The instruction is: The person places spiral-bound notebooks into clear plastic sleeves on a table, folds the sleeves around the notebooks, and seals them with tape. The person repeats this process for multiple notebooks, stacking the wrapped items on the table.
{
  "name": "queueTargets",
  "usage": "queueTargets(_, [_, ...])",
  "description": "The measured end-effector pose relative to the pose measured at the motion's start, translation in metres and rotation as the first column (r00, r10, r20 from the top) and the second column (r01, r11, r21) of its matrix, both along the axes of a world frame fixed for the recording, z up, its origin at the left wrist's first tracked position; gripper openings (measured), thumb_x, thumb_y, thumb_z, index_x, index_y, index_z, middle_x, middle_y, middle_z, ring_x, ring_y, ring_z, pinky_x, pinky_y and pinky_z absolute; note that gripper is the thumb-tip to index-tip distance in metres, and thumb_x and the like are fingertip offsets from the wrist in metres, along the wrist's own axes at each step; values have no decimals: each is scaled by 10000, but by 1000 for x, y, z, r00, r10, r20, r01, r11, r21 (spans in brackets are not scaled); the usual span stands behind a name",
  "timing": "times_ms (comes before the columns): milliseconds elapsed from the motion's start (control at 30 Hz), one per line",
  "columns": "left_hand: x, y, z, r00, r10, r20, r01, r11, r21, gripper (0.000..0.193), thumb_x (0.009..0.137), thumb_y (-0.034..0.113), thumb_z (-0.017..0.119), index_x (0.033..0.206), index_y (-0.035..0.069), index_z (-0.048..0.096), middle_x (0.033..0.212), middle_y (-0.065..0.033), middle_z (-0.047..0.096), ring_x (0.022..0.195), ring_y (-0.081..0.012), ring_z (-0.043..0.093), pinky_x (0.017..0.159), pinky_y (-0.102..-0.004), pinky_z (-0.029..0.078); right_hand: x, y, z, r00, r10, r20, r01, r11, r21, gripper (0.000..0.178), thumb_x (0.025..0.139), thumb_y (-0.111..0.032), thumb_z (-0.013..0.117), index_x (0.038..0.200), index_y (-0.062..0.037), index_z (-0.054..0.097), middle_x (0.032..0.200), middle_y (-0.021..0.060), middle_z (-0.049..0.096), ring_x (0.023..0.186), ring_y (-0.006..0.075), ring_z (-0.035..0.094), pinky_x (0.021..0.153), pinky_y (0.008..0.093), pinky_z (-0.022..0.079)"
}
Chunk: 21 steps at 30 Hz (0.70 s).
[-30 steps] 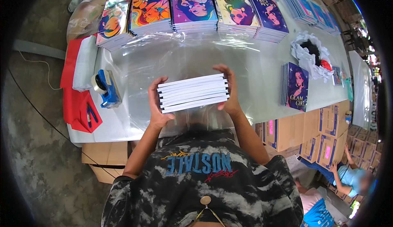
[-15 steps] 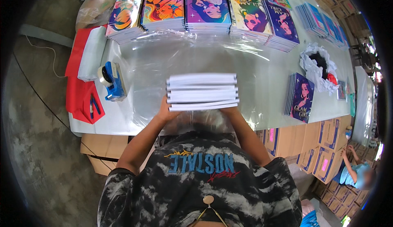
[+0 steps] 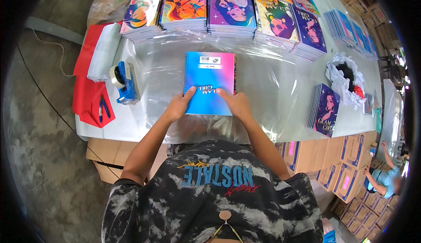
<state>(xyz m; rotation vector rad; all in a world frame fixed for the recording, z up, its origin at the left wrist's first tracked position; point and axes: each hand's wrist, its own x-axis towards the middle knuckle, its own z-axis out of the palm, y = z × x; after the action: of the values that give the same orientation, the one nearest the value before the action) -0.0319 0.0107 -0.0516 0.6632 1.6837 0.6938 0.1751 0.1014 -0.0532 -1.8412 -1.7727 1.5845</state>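
A stack of spiral notebooks (image 3: 208, 77) is between my hands over the table's middle, its top cover blue and pink with a small barcode label. My left hand (image 3: 179, 105) grips its near left side, the thumb on the cover. At the near right, my right hand (image 3: 237, 102) grips it too, thumb pressed on top. The wire binding runs down the left side. My other fingers are mostly hidden beneath or beside the stack. Whether the stack touches the table, I cannot tell.
Clear plastic film (image 3: 162, 67) covers the table. Stacks of colourful notebooks (image 3: 230, 10) line its far side. A blue tape dispenser (image 3: 128, 83) and pens (image 3: 104, 110) lie left; a purple notebook stack (image 3: 325, 109) and crumpled white plastic bag (image 3: 335, 69) lie right. Cartons (image 3: 307, 155) stand below; another person (image 3: 383, 179) is at lower right.
The notebook stack, held with its page edges toward me before, now shows its blue and pink cover. My hands have turned it down, thumbs now on top. The other person's arms have moved.
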Motion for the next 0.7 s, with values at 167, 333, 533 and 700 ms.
queueTargets(167, [0, 1, -5, 995, -37, -90, 36, 999, -8, 769, 865, 618, 404, 1104, -94, 570, 1011, -228, 623, 946, -284, 597, 861, -350, 428, 3, -3, 2, 1000, 4, -12, -3, 999, 38, 793, 647, -710, 607, 721, 79, 648, 698, 232, 634, 711, 350, 641, 669, 419, 481])
queueTargets(333, [8, 15, 34, 847, -302, -438, 209, 946, -248, 708, 877, 601, 384, 1084, -40, 603, 998, -260, 621, 967, -362, 592, 879, -409, 419, 9, 5, 8, 955, 133, 265, -166, 980, 108, 742, 771, -662, 506, 787, 64, 657, 695, 225, 633, 749, 392, 627, 723, 438, 476])
queueTargets(533, [-42, -16, -29, 189, 291, -938, 19, 954, 300, 457, 860, 448, 525, 1028, 40, 643, 1094, -176, 604, 1081, -363, 527, 939, -415, 383, 85, 1, -27, 660, -529, 533, -287, 478, 830, 321, 867, -344, 520, 947, -83, 689, 1217, 132, 539, 1194, 313, 415, 996, 481, 273])
queueTargets(700, [-25, -10, -24, -120, 317, -941, 139, 944, 300, 371, 811, 305, 655, 1052, 27, 614, 1097, -168, 593, 1044, -365, 540, 939, -418, 392, 87, -5, -28, 882, -321, 346, -46, 670, 741, 348, 785, -232, 643, 1090, -69, 601, 1260, 126, 465, 1210, 308, 358, 1008, 490, 240])
